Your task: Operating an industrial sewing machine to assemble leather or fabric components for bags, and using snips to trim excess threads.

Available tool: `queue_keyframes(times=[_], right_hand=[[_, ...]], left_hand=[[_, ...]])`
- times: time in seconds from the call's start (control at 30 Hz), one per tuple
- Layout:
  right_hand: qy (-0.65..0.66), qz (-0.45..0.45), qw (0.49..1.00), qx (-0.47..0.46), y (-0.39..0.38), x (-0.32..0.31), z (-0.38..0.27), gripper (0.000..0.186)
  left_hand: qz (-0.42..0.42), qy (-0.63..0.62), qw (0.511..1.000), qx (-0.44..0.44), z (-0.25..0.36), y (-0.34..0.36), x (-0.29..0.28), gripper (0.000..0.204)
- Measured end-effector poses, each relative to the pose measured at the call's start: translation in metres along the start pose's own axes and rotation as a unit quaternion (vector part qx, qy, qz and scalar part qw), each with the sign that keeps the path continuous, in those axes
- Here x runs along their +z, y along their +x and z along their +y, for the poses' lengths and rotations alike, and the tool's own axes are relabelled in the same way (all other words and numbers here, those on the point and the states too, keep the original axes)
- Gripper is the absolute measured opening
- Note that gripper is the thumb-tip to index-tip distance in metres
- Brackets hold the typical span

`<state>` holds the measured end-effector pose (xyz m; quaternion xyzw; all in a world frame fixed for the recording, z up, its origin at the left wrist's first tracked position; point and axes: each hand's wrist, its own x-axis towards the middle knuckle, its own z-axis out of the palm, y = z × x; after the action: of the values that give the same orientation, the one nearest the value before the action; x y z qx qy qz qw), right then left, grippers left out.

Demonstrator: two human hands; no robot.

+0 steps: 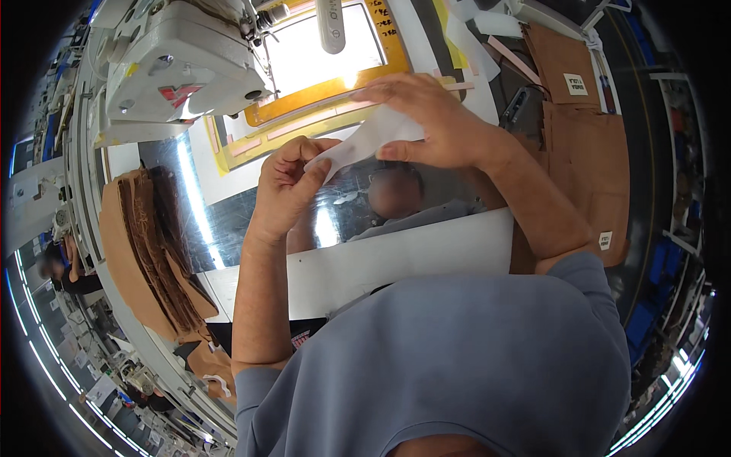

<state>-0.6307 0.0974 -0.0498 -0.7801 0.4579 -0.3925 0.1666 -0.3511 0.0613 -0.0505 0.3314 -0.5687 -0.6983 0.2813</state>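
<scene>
A translucent white strip (352, 142) slants up to the right over a shiny metal plate (175, 221). My left hand (291, 181) pinches its lower end between thumb and curled fingers. My right hand (430, 122) is around the upper end, fingers stretched and apart from the thumb; whether it touches the strip is unclear. Behind both hands lies a yellow-orange frame (304, 102) with a bright white opening, above a pale yellow bordered template (251, 145). A white sewing machine head (167, 61) stands at the upper left, close to the frame.
Stacked brown pieces (137, 244) lie left of the plate; more brown pieces with white labels (579, 175) lie on the right. Near them are a dark handheld device (516, 107) and a screwdriver (606, 93). A person (68, 270) is at the far left among other machines.
</scene>
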Motion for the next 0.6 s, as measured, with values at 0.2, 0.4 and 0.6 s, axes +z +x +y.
queue_keyframes(times=[0.2, 0.4, 0.6], right_hand=[[0.109, -0.121, 0.973, 0.162, 0.004, 0.002, 0.012, 0.018], [-0.006, -0.044, 0.966, 0.254, -0.003, 0.011, 0.023, 0.02], [-0.117, 0.066, 0.981, 0.14, -0.005, 0.036, 0.027, 0.016]], left_hand=[[0.096, 0.047, 0.994, -0.005, 0.0, -0.002, -0.021, 0.015], [0.273, 0.295, 0.916, 0.01, -0.023, 0.01, -0.038, 0.017], [0.293, 0.579, 0.703, 0.292, -0.029, 0.003, -0.022, 0.029]])
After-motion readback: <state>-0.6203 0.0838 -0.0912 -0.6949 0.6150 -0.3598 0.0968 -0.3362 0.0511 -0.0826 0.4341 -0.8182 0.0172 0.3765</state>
